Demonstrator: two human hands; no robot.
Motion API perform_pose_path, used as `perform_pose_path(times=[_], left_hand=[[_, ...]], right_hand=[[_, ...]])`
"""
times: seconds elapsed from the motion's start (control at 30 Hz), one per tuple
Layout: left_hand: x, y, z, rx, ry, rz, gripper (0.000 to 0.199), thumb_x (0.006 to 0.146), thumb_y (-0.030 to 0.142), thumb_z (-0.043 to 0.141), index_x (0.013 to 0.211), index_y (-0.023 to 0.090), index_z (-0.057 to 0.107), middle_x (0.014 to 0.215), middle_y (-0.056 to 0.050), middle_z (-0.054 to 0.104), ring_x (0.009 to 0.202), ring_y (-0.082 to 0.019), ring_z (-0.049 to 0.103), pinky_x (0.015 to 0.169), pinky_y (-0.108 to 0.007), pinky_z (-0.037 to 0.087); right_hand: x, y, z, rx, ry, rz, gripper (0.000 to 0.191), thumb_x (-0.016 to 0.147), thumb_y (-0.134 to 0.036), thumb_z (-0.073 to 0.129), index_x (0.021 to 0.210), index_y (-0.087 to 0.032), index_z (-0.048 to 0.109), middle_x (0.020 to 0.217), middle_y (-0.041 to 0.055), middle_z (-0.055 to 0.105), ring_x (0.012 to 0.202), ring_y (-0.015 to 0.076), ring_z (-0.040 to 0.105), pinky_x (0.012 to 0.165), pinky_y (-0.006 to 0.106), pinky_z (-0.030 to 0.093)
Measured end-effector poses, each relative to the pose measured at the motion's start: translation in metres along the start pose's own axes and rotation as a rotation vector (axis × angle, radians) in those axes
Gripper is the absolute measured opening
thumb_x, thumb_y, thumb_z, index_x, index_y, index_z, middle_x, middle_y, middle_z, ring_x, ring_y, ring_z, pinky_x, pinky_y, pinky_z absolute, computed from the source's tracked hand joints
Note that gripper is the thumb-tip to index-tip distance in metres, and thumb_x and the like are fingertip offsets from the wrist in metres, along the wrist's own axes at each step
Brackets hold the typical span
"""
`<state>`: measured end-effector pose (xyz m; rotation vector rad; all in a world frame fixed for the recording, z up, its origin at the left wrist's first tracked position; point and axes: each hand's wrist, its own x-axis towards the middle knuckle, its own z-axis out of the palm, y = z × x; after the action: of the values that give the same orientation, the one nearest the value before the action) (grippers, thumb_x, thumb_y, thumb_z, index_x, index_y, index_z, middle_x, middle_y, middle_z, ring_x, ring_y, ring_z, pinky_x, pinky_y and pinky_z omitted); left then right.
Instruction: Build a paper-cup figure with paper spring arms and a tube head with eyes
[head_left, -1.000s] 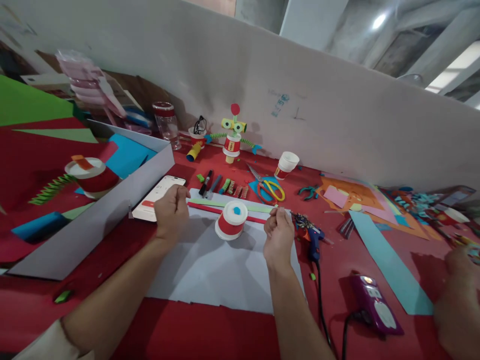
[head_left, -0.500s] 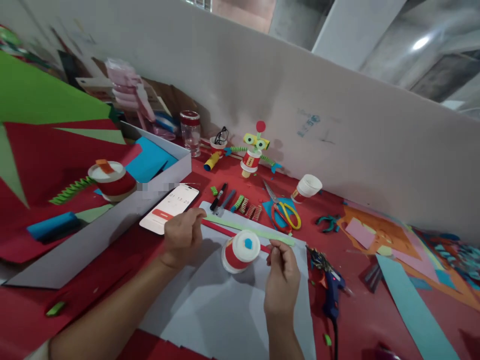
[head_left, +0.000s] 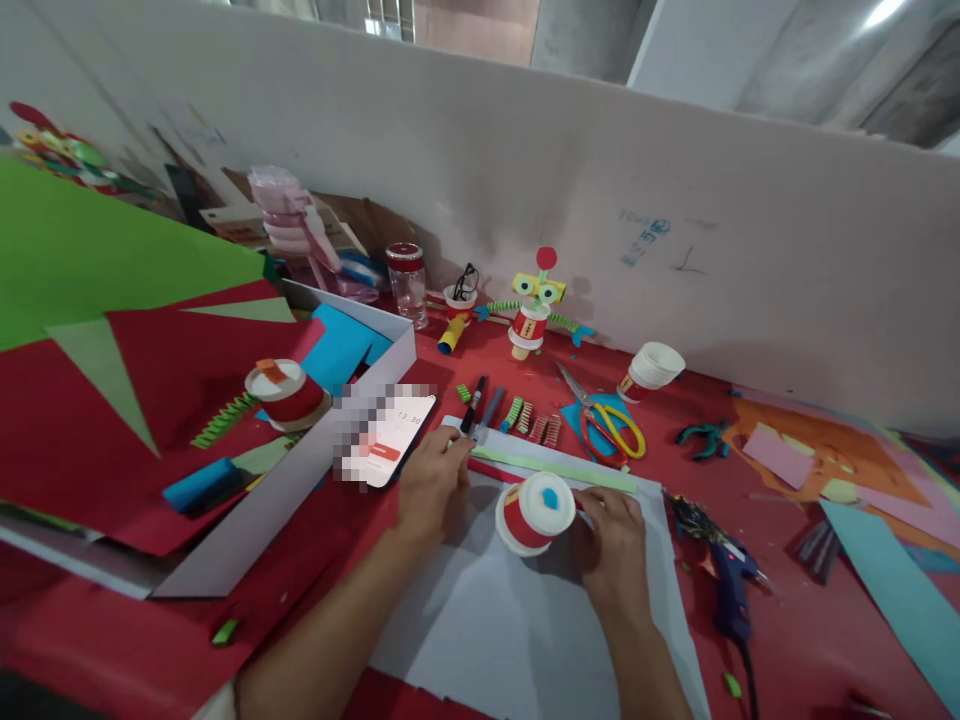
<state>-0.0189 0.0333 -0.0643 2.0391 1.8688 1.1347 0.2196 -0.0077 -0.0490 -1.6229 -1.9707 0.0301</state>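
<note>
A paper cup (head_left: 523, 525) with a red band stands upside down on the white sheet (head_left: 480, 620), a blue scrap (head_left: 550, 498) on its top. Behind the cup runs a narrow red paper strip (head_left: 492, 472), partly hidden by it. My left hand (head_left: 435, 480) is closed in a pinch at the strip's left end. To the right of the cup, my right hand (head_left: 613, 535) pinches the other end, its fingertips close to the cup's side. A pale green paper strip (head_left: 559, 468) lies just beyond the red one.
A cup robot figure (head_left: 529, 325) stands at the back. Scissors (head_left: 604, 415), pliers (head_left: 703, 438) and a glue gun (head_left: 731, 580) lie to the right. At left are a phone (head_left: 390, 440) and a white box (head_left: 300, 480) with coloured paper. Stacked cups (head_left: 654, 368) stand behind.
The view has shifted, so everything sits further right. My left hand has lowered slightly, and my right hand has come closer to the cup's side with its fingers turned inward.
</note>
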Motion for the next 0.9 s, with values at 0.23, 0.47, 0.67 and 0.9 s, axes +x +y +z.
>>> perform_pose_path(times=[0.23, 0.47, 0.67, 0.9], left_hand=[[0.003, 0.007, -0.003, -0.018, -0.073, -0.014, 0.027, 0.091, 0.018, 0.044, 0.091, 0.022, 0.07, 0.1, -0.008, 0.066, 0.095, -0.024, 0.062, 0.086, -0.039, 0.051], [0.003, 0.015, -0.006, -0.071, -0.125, -0.035, 0.022, 0.086, 0.014, 0.05, 0.086, 0.022, 0.071, 0.096, -0.007, 0.068, 0.089, -0.023, 0.065, 0.078, -0.036, 0.055], [0.0, 0.018, -0.003, -0.158, -0.118, -0.031, 0.026, 0.087, 0.01, 0.05, 0.101, 0.021, 0.069, 0.105, -0.007, 0.068, 0.09, -0.019, 0.067, 0.081, -0.033, 0.056], [0.005, 0.015, -0.019, -0.089, 0.005, -0.05, 0.034, 0.084, 0.011, 0.052, 0.113, 0.019, 0.067, 0.105, -0.011, 0.07, 0.102, -0.03, 0.061, 0.093, -0.047, 0.05]], right_hand=[[0.0, -0.003, -0.002, 0.028, -0.012, -0.01, 0.027, 0.087, -0.01, 0.049, 0.094, -0.018, 0.074, 0.091, 0.0101, 0.069, 0.089, 0.0273, 0.056, 0.082, 0.041, 0.044], [-0.002, -0.006, 0.0, -0.023, -0.03, 0.001, 0.029, 0.082, -0.007, 0.05, 0.095, -0.021, 0.072, 0.092, 0.0084, 0.07, 0.09, 0.0276, 0.056, 0.081, 0.039, 0.042], [-0.003, -0.008, -0.001, -0.138, -0.026, 0.032, 0.028, 0.088, -0.013, 0.047, 0.097, -0.02, 0.073, 0.095, 0.0096, 0.07, 0.092, 0.0276, 0.055, 0.08, 0.038, 0.038], [0.001, -0.004, -0.002, -0.225, -0.026, 0.088, 0.028, 0.092, -0.02, 0.049, 0.106, -0.016, 0.072, 0.101, 0.013, 0.073, 0.096, 0.0303, 0.056, 0.084, 0.04, 0.038]])
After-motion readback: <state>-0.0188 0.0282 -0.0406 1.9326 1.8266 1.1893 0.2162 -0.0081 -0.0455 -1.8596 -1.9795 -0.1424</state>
